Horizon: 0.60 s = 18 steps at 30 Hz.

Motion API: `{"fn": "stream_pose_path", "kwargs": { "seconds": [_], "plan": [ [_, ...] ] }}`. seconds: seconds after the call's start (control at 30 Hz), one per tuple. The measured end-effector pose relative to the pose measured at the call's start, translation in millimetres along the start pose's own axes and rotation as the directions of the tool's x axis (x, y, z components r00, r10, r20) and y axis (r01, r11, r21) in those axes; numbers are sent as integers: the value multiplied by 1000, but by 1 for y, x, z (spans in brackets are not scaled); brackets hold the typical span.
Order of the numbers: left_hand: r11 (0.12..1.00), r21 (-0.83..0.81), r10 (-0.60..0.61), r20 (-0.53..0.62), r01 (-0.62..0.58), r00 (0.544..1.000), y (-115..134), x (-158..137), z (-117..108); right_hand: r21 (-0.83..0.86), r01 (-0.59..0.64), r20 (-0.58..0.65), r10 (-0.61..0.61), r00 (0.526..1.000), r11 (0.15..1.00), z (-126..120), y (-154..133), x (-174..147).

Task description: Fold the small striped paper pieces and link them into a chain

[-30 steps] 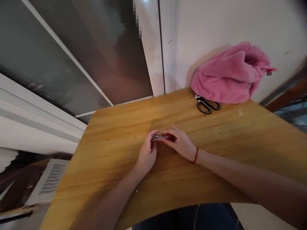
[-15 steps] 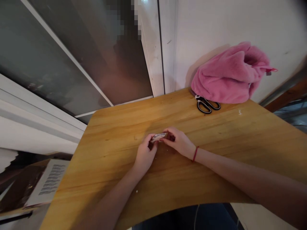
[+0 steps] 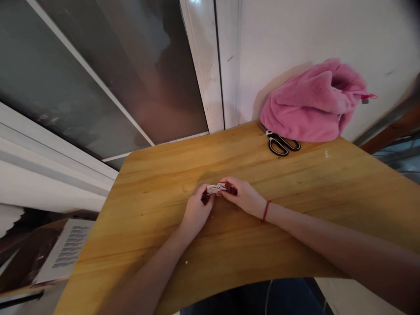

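Between my two hands is a small white piece with dark lines on it (image 3: 215, 188), perhaps paper or card; its exact kind is too small to make out. My left hand (image 3: 198, 207) grips its left end with thumb and fingers. At its right end, my right hand (image 3: 242, 195) pinches it between thumb and forefinger, the other fingers curled under. A red cord bracelet (image 3: 266, 211) circles my right wrist. Tiny white crumbs lie on the wooden table (image 3: 157, 227) close to my hands.
Black-handled scissors (image 3: 278, 143) lie at the back right, their blades partly under a pink plush cloth (image 3: 311, 105) against the wall. A glass sliding door (image 3: 131, 78) borders the table's far left. An open cardboard box (image 3: 67, 249) stands lower left.
The white piece has turned slightly, so more of its lined face shows. My right hand has shifted a little to the left; both hands keep their hold.
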<state>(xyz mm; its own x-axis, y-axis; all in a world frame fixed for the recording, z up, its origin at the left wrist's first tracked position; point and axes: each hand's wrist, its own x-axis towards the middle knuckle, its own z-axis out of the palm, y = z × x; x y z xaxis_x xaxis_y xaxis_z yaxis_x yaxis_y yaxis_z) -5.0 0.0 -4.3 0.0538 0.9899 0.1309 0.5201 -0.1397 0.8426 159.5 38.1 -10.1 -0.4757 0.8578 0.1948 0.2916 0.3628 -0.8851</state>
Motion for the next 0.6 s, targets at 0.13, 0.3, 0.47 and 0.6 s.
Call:
{"fn": "stream_pose_path", "kwargs": {
  "seconds": [0.13, 0.3, 0.47, 0.6],
  "plan": [
    [1000, -26, 1, 7, -1, 1000, 0, -1, 1, 1, 12, -40, -12, 999, 1000, 0, -1, 0],
    [999, -53, -11, 27, 12, 1000, 0, -1, -1, -9, 1, -20, -1, 1000, 1000, -1, -3, -1],
    [999, -33, -15, 41, 16, 999, -1, 0, 1, -47, -7, -29, 6, 1000, 999, 0, 0, 0],
    [1000, 7, 30, -5, -30, 1000, 0, -1, 3, -40, 15, -44, -17, 999, 999, 0, 0, -1]
  ]
}}
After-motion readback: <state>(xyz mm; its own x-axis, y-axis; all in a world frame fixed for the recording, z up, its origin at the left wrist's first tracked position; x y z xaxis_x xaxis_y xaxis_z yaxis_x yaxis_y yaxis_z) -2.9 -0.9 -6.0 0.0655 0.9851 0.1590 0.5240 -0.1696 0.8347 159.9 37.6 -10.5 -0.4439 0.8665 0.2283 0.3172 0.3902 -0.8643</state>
